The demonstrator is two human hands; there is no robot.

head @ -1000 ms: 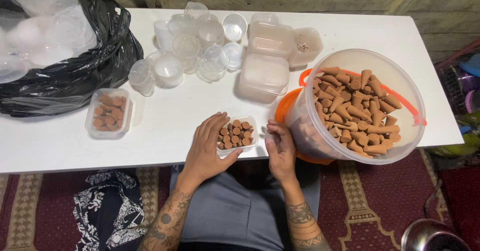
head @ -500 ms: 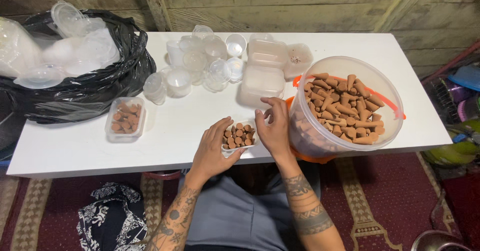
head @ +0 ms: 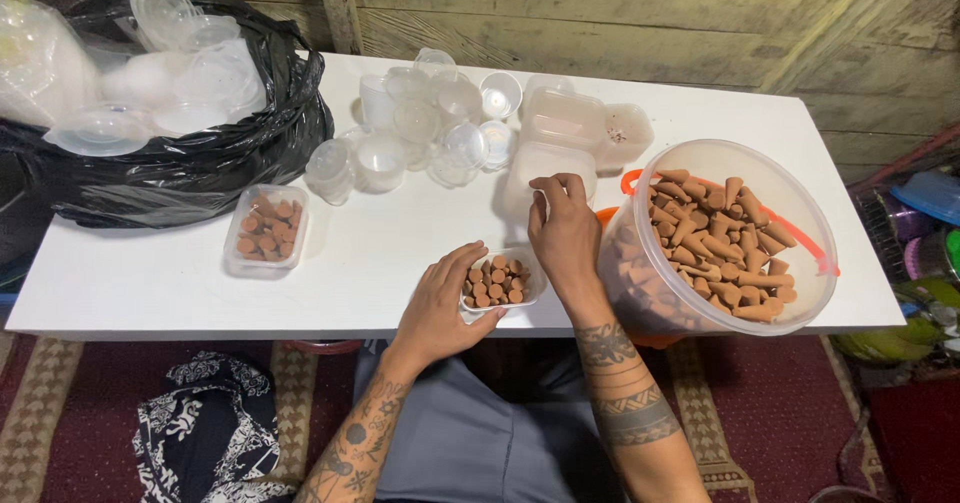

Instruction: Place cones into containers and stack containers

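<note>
While left hand cups the filled tray, right hand touches a lid.

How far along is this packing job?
One filled box sits aside. The left hand holds a second box of brown cones, uncovered, while the right hand reaches to the lids. The bucket is full and many empty cups wait.

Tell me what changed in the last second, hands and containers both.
The right hand left the small filled tray at the table's front edge and moved away from the person, up to the stack of clear lids, fingers now at its edge. The left hand stayed cupped on that tray. The bucket of brown cones, the second filled tray and the black bag kept their places.
</note>
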